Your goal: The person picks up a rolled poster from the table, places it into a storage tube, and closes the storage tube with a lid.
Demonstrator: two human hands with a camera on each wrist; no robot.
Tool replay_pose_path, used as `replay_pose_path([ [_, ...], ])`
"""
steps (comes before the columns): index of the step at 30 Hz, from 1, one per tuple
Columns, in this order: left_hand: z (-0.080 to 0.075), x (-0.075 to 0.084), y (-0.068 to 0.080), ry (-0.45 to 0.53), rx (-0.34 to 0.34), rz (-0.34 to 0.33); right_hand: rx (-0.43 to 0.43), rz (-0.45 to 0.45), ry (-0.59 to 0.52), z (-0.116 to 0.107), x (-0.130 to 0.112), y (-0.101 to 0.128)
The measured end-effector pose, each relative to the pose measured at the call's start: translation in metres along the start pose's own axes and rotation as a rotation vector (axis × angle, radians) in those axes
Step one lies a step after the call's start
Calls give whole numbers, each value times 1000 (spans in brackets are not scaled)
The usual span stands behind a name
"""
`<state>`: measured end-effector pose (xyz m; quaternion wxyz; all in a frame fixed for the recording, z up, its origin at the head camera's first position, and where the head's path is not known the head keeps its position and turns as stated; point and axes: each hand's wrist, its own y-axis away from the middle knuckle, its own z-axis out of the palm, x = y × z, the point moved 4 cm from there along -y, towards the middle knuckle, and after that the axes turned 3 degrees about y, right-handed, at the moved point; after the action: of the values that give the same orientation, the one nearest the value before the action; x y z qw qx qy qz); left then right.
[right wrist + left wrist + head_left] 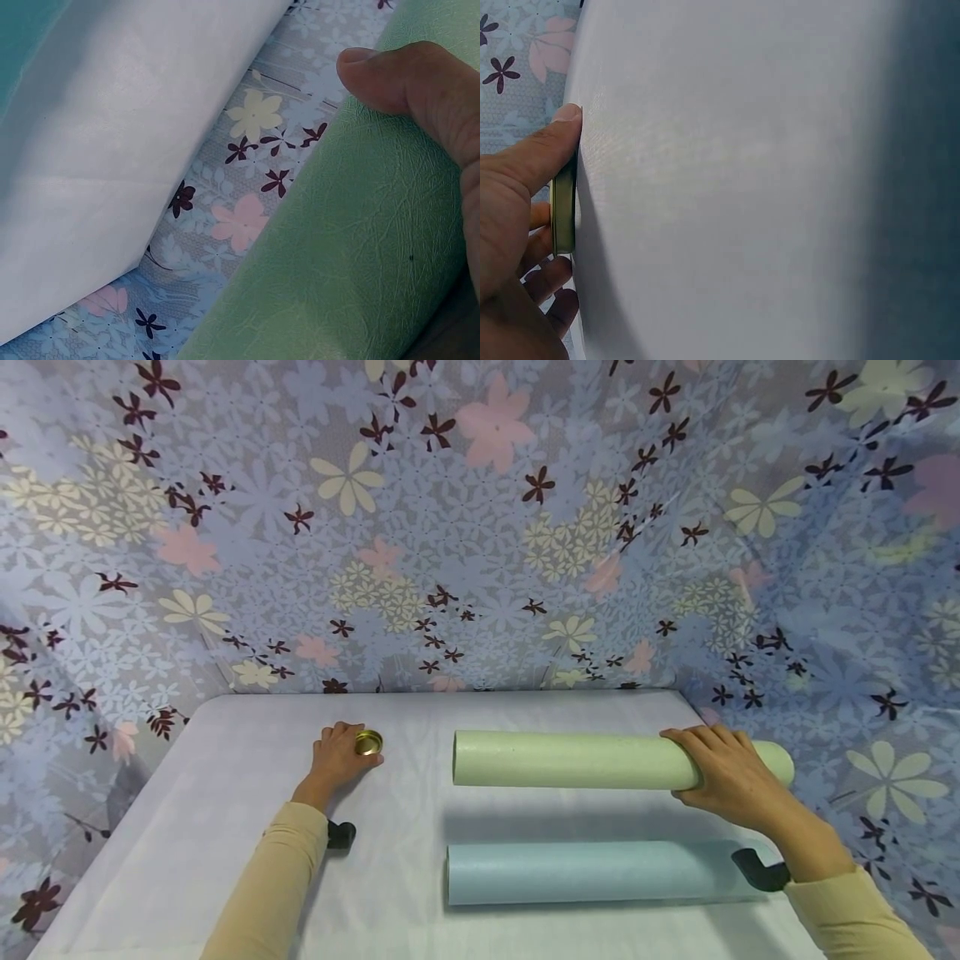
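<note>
A light green tube (570, 760) with a textured skin lies level across the right side of the head view, its open end facing left. My right hand (723, 772) grips it near its right end, and a shadow falls on the table below. In the right wrist view the thumb (390, 75) presses along the green surface. Over on the left, my left hand (341, 758) holds a small round gold jar lid (368, 742) at the table surface. The left wrist view shows the lid's edge (564, 214) between thumb and fingers.
Parallel to the green tube and nearer me, a light blue tube (585, 872) rests on the white-covered table (187, 827). Flower-patterned cloth (450, 527) hangs behind the table and along its sides. Black wrist mounts (341, 836) stick out beside both wrists.
</note>
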<state>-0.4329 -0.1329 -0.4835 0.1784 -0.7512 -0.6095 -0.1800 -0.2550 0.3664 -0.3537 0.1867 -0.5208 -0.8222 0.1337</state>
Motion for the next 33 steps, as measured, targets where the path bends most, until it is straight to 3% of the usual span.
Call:
replay_pose_path([
  [33, 1, 3, -1, -31, -25, -21, -3, 4, -3, -1, -1, -1],
])
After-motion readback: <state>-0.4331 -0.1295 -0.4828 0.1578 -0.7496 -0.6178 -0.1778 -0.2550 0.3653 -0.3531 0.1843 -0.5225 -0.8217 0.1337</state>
